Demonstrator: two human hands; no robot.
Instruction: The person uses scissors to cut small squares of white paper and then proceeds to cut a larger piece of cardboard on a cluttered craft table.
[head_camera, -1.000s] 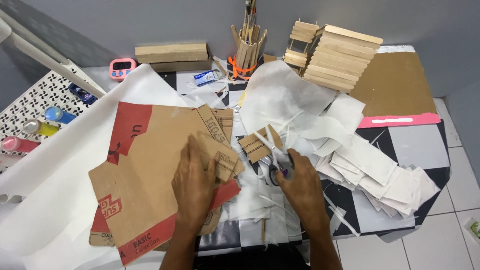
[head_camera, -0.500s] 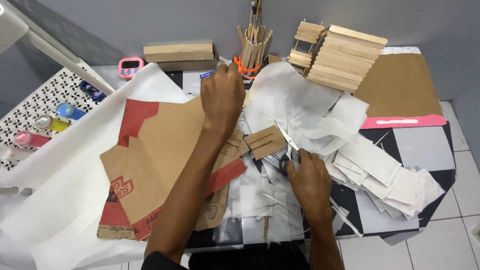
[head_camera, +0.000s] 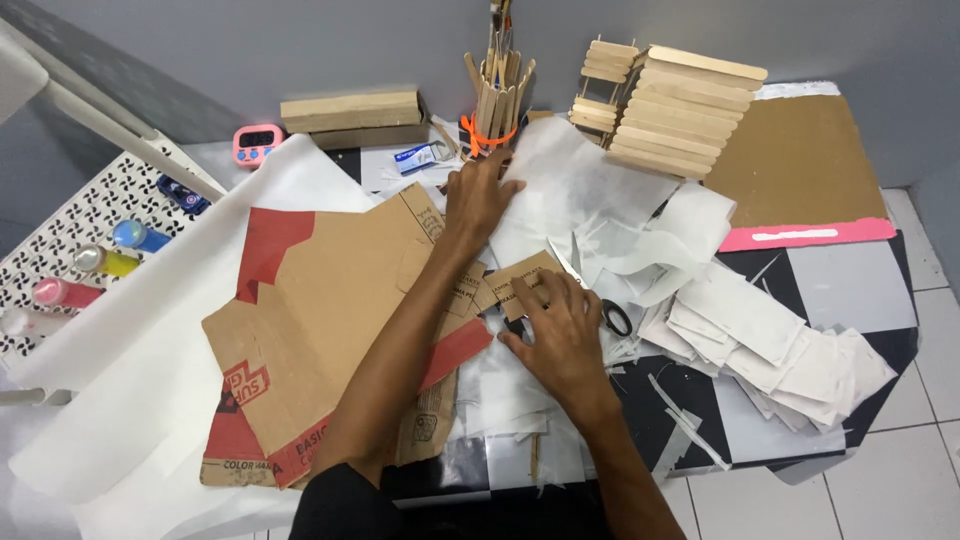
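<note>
Cardboard and paper cutting at a cluttered worktop (head_camera: 860, 300), part-way through.
Left hand (head_camera: 480, 195) lies flat and released, fingers spread on a white paper sheet (head_camera: 570, 190) near the cup of wooden sticks (head_camera: 495, 95). Right hand (head_camera: 560, 325) presses a small cardboard piece (head_camera: 515, 275) beside the scissors (head_camera: 600, 305), grasping nothing visible. Many cut paper squares (head_camera: 770, 340) are already stacked at right; the large flattened cardboard box (head_camera: 320, 330) appears largely uncut.
</note>
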